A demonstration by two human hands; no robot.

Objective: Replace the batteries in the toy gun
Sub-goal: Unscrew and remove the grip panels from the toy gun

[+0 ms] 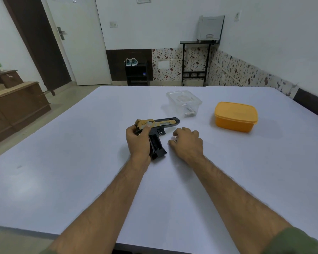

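White-walled room with a patterned lower wall band; a large white table fills the foreground. On it, near centre, lies the toy gun, yellow slide and black frame, on its side with the barrel pointing right and the black grip pointing toward the person. The grip's side is open, showing a dark battery bay; whether cells sit in it cannot be told.

Left hand grips the rear of the gun, fingers curled round the back end of the slide and thumb across the top. Right hand hovers or rests just right of the grip, fingers curled downward; whether they hold anything cannot be told, as the fingertips are blurred.

Beyond the gun stands a clear plastic container with a small silver battery-like item at its near corner. To its right, well apart, sits a lidded orange box.

Background: a white door, a dark shelf with a pair of shoes, and a printer on a black stand.
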